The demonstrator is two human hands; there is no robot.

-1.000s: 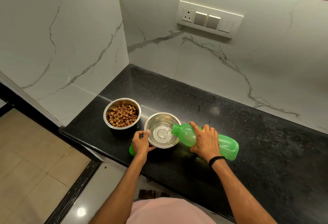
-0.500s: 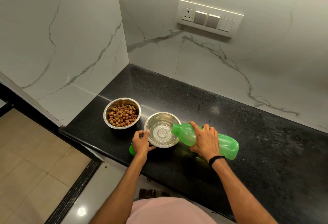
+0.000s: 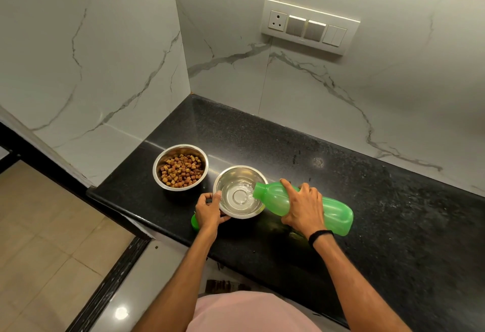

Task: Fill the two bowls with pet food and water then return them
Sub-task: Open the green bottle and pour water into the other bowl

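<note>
Farthest left on the black granite countertop (image 3: 367, 174): a steel food bowl (image 3: 181, 149), heaped with brown kibble (image 3: 181, 170). Set back from the edge and out of the way of the pour, probably because already finished.

Just right of it and nearer the counter edge, a small green piece (image 3: 193, 222), half hidden under the wrist. Most likely the bottle's cap, parked within reach for recapping.

Next, the left hand (image 3: 208, 212), gripping the near-left rim of the steel water bowl (image 3: 236, 174), with the thumb (image 3: 217, 196) on the lip and the other fingers curled against the outer wall. Seemingly there to pin a light bowl in place against the stream and any knock from the bottle.

Bowl flat on the counter, close beside the food bowl but apart from it. Holds a shallow pool of clear water (image 3: 240, 197), well short of the rim.

Over its right rim, the mouth of a translucent green plastic bottle (image 3: 336, 213), tipped nearly level, neck low and just inside the bowl. Held that low presumably to keep splash off the counter.

Wrapped round the bottle's shoulder, the right hand (image 3: 303, 208), fingers draped over the top and far side, one stretched toward the neck, a black band (image 3: 320, 235) at the wrist. Gripped forward, probably for fine control of the tilt. Cannot tell how much water remains inside.

Judged about midway: food in, water partly in, return of both bowls not yet begun.

High on the marble wall to the right, a white switch plate (image 3: 309, 26), well clear of the work.
</note>
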